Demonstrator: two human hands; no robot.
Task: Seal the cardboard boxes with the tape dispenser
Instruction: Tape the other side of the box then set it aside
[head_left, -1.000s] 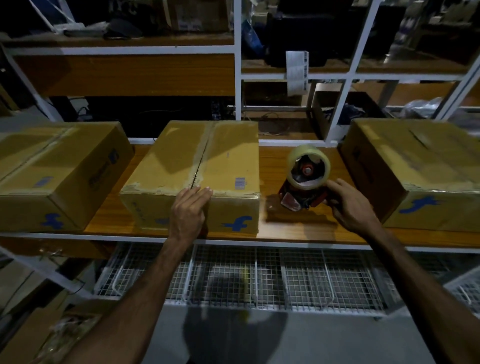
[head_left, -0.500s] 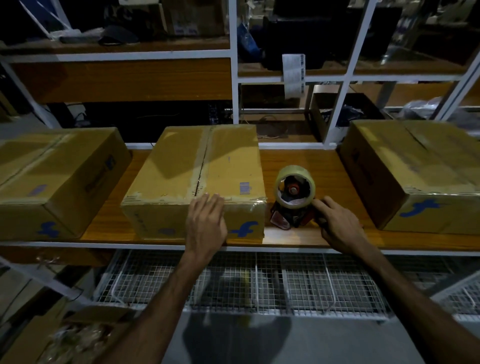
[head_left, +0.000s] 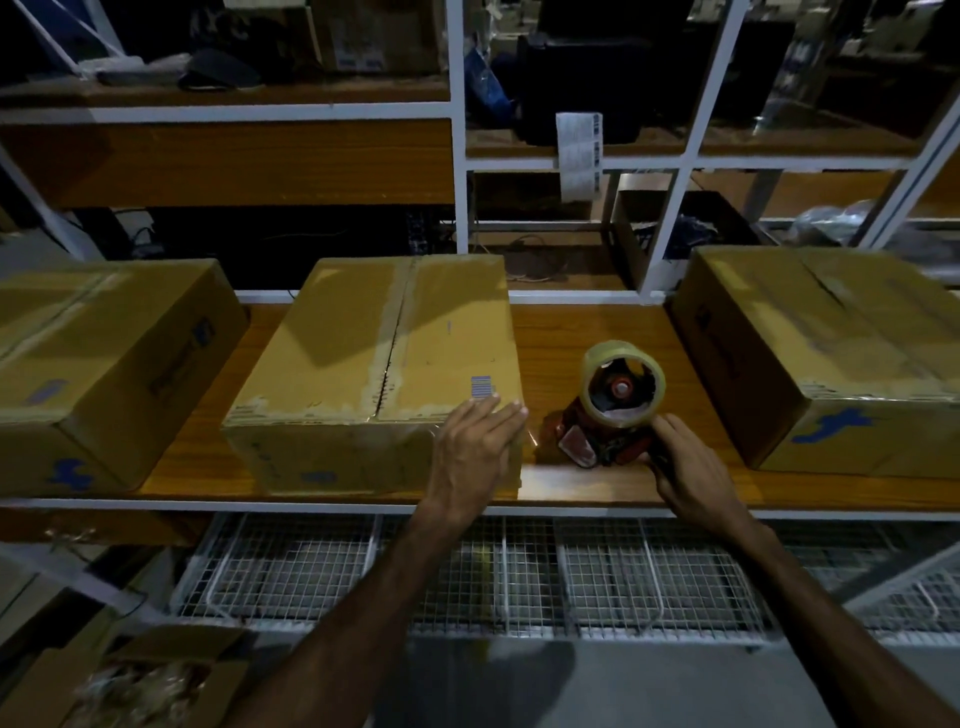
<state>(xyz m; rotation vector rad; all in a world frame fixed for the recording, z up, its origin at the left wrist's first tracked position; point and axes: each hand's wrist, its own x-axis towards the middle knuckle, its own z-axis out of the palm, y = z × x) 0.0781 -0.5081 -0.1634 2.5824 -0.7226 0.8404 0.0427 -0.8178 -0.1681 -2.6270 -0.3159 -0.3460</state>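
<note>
Three cardboard boxes stand on the wooden shelf (head_left: 571, 332). The middle box (head_left: 374, 353) has a taped centre seam and clear tape along its near top edge. My left hand (head_left: 475, 449) lies flat with fingers together on that box's near right corner, pressing the tape. A red tape dispenser (head_left: 613, 410) with a clear roll rests on the shelf just right of the box. My right hand (head_left: 685, 467) grips its handle from the near side. The left box (head_left: 104, 358) and the right box (head_left: 841, 353) stand apart on either side.
White metal uprights (head_left: 457, 156) rise behind the boxes, with upper shelves holding dark items and a hanging label strip (head_left: 579, 156). A wire mesh rack (head_left: 493, 577) sits below the shelf. An open carton (head_left: 130, 680) lies on the floor at lower left.
My left hand slid right along the middle box's near edge to its right corner. My right hand brought the tape dispenser down and left, setting it on the shelf beside the box.
</note>
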